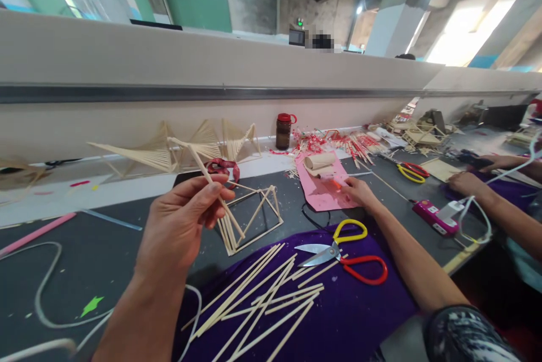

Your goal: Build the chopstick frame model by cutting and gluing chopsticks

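Note:
Between thumb and fingers, my left hand [186,215] pinches a thin wooden stick [197,157], raised at a slant in front of a small wooden stick frame [258,232] on the table. My right hand [358,191] reaches to the pink sheet [313,198], its fingers closed beside a small orange-tipped thing; what they grip is too small to make out. Scissors [334,250] with one yellow and one red handle lie spread on the purple cloth [347,317]. Several loose wooden sticks [254,294] lie crossed on that cloth.
Fan-like stick models [199,144] stand along the white partition. A red-lidded bottle [283,131] is behind the pink sheet. A purple power strip [434,218] with white cables lies at the right, near another person's hands [468,184]. A white cable [40,294] curls at the left.

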`<action>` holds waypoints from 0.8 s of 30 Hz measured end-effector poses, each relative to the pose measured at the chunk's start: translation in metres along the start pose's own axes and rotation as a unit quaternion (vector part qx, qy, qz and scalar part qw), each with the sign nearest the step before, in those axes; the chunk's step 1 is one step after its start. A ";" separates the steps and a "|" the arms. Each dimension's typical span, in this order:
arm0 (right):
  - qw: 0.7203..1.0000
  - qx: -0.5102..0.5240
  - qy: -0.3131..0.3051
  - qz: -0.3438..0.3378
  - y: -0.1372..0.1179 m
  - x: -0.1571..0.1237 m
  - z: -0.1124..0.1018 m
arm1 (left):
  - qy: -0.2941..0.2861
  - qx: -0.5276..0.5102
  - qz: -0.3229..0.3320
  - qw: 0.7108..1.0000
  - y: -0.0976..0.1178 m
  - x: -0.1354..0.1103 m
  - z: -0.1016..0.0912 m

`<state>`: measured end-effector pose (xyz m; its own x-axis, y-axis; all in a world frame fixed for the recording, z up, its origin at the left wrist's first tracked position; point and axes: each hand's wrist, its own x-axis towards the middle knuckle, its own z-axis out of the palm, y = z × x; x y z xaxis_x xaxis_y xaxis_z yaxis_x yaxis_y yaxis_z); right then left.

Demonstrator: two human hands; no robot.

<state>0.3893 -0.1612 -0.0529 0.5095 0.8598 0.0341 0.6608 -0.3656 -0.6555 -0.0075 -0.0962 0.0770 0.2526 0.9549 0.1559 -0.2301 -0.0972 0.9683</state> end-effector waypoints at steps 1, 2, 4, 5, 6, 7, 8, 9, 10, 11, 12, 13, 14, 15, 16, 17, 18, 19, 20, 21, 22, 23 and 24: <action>0.999 0.038 0.004 -0.005 -0.001 -0.002 -0.002 | -0.003 0.000 0.001 1.000 -0.001 0.000 0.000; 0.997 0.077 0.010 -0.012 -0.004 -0.004 -0.005 | -0.006 -0.001 0.001 1.000 -0.001 0.001 0.000; 0.988 0.150 0.030 -0.032 -0.011 -0.007 -0.010 | -0.011 -0.004 -0.005 1.000 -0.002 0.002 0.001; 0.981 0.184 0.041 -0.043 -0.015 -0.008 -0.012 | -0.012 -0.004 -0.007 1.000 -0.003 0.002 0.002; 0.974 0.214 0.050 -0.055 -0.021 -0.009 -0.014 | -0.012 -0.004 -0.010 1.000 -0.003 0.002 0.002; 0.967 0.239 0.057 -0.067 -0.026 -0.010 -0.016 | -0.012 -0.001 -0.012 1.000 -0.003 0.002 0.003; 0.959 0.265 0.058 -0.078 -0.033 -0.010 -0.018 | -0.012 0.001 -0.014 1.000 -0.004 0.002 0.004; 0.949 0.298 0.051 -0.086 -0.040 -0.010 -0.020 | -0.014 0.005 -0.016 1.000 -0.004 0.001 0.005; 0.935 0.339 0.036 -0.093 -0.047 -0.010 -0.021 | -0.021 0.011 -0.021 0.999 -0.005 0.001 0.005; 0.917 0.386 0.015 -0.098 -0.056 -0.011 -0.023 | -0.033 0.017 -0.029 0.999 -0.005 0.000 0.006; 0.896 0.432 -0.012 -0.105 -0.065 -0.012 -0.025 | -0.053 0.024 -0.040 0.998 -0.006 0.000 0.007; 0.873 0.472 -0.042 -0.114 -0.075 -0.013 -0.027 | -0.079 0.031 -0.055 0.995 -0.008 -0.001 0.008; 0.855 0.498 -0.071 -0.126 -0.086 -0.015 -0.029 | -0.105 0.038 -0.069 0.991 -0.009 -0.002 0.009; 0.843 0.508 -0.100 -0.142 -0.098 -0.018 -0.031 | -0.128 0.045 -0.084 0.987 -0.011 -0.002 0.010; 0.835 0.510 -0.128 -0.161 -0.109 -0.022 -0.032 | -0.148 0.052 -0.094 0.983 -0.013 -0.003 0.011; 0.828 0.507 -0.154 -0.181 -0.121 -0.027 -0.033 | -0.160 0.058 -0.100 0.980 -0.016 -0.004 0.012; 0.824 0.501 -0.176 -0.200 -0.132 -0.032 -0.033 | -0.168 0.062 -0.104 0.978 -0.018 -0.004 0.014; 0.822 0.493 -0.186 -0.215 -0.142 -0.037 -0.032 | -0.173 0.065 -0.106 0.977 -0.020 -0.005 0.015; 0.823 0.485 -0.191 -0.224 -0.150 -0.043 -0.031 | -0.176 0.065 -0.109 0.976 -0.022 -0.005 0.016; 0.825 0.479 -0.189 -0.232 -0.157 -0.047 -0.029 | -0.180 0.065 -0.114 0.975 -0.025 -0.005 0.017; 0.828 0.474 -0.186 -0.237 -0.161 -0.051 -0.027 | -0.182 0.063 -0.120 0.974 -0.027 -0.006 0.019; 0.831 0.466 -0.183 -0.242 -0.164 -0.054 -0.025 | -0.182 0.062 -0.125 0.973 -0.029 -0.006 0.020; 0.835 0.457 -0.180 -0.248 -0.164 -0.056 -0.024 | -0.180 0.062 -0.130 0.973 -0.031 -0.006 0.021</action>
<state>0.2654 -0.1581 0.0709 -0.0091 0.9366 0.3502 -0.0386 0.3496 -0.9361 0.0184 -0.1045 0.0501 0.6057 0.7933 -0.0612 -0.0053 0.0810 0.9967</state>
